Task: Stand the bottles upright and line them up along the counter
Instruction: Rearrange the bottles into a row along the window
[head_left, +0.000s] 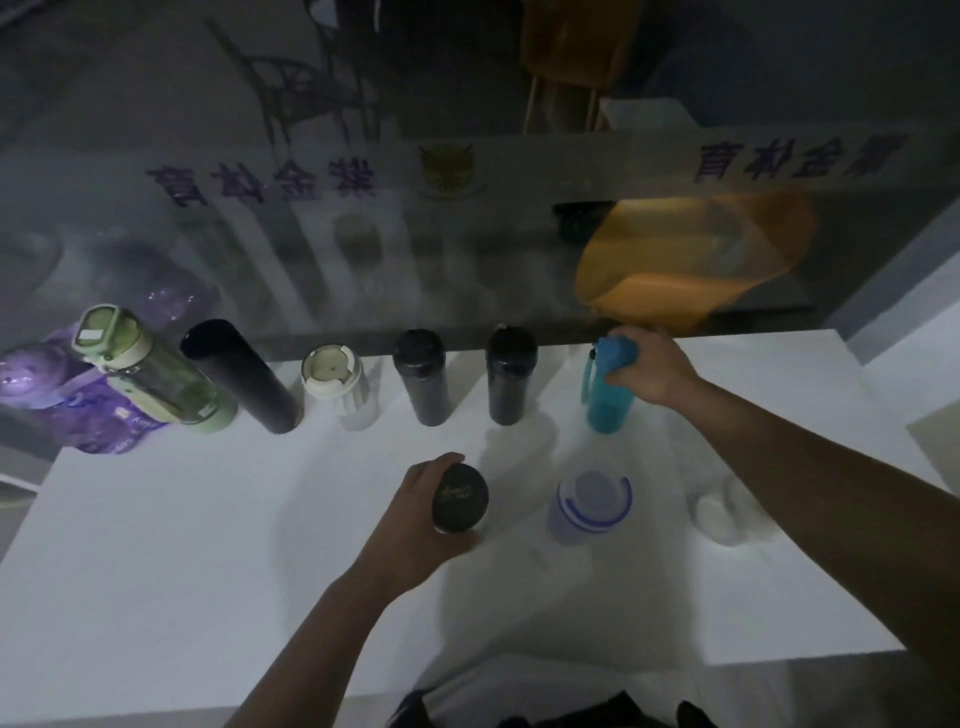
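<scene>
We are mid-lineup: our right hand grips the cap of the teal bottle, setting it at the row's right end along the counter back edge, while our left hand holds a dark bottle upright nearer us. Next, we judge, the dark one joins the row beside the teal, then the clear blue-ringed bottle waiting close by.

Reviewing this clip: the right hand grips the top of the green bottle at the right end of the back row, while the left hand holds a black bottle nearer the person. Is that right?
Not quite. In the head view the bottle under the right hand is the blue bottle, not a green one; the green bottle stands near the row's left end. The rest holds: it is at the right end of the back row, and the left hand holds the black bottle nearer the person.
</scene>
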